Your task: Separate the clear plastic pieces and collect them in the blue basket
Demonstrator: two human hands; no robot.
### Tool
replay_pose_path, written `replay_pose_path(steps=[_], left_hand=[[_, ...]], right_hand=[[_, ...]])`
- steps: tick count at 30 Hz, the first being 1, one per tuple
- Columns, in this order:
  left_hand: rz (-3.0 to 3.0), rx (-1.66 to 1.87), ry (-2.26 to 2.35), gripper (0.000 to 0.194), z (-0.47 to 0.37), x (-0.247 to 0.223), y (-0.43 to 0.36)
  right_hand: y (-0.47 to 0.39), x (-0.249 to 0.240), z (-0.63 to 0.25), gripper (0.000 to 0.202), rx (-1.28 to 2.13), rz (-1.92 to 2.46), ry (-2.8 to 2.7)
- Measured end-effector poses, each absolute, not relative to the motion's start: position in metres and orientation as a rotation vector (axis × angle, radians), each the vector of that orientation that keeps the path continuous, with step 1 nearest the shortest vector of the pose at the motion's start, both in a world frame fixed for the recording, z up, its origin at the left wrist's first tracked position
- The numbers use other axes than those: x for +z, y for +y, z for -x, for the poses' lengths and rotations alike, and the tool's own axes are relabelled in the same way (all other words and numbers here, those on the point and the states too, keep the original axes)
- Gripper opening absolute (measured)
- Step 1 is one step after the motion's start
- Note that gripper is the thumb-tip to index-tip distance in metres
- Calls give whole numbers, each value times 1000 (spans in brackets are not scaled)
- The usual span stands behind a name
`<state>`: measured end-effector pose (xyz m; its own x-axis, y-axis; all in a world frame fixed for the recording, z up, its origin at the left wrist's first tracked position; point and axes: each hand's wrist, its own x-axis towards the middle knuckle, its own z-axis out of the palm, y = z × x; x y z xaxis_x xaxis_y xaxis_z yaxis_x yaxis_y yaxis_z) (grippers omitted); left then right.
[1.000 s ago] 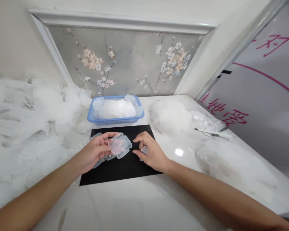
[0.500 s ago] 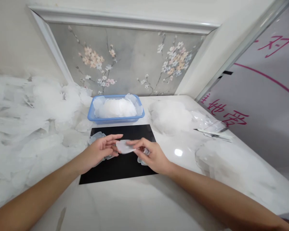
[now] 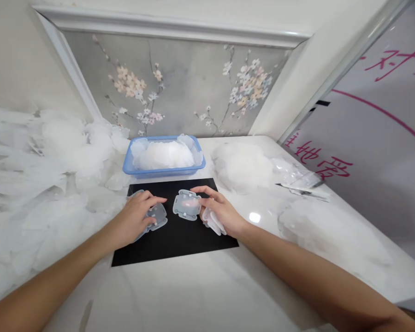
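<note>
Translucent with small knobs, pinkish inside, the piece (image 3: 184, 205) is gripped by the right hand (image 3: 224, 213) above the black mat (image 3: 173, 249), others bunched against the palm. The left hand (image 3: 133, 216), loosely open, partly hides more pieces (image 3: 159, 214). Behind, a filled blue basket (image 3: 164, 174) stands on the bench (image 3: 180, 295).

through my feed i see a framed blossom panel (image 3: 190, 87) on a pale wall (image 3: 180, 11) behind a glossy white marbled table (image 3: 180, 295).
</note>
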<state>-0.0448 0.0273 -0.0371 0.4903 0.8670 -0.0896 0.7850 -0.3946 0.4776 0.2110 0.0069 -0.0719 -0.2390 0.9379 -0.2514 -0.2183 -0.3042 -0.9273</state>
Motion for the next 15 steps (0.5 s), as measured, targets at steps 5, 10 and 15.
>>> replay_pose_path(steps=[5,10,15], left_hand=[[-2235,278,1404,29,42,-32,29],[-1904,578,1440,20,40,-29,30],[-1286,728,1323,36,35,-35,31]], right_hand=[[8,-73,-212,37,1696,1084,-1012],[9,-73,-211,37,1697,1079,-1009],[8,-71,-211,37,1701,1071,-1001]])
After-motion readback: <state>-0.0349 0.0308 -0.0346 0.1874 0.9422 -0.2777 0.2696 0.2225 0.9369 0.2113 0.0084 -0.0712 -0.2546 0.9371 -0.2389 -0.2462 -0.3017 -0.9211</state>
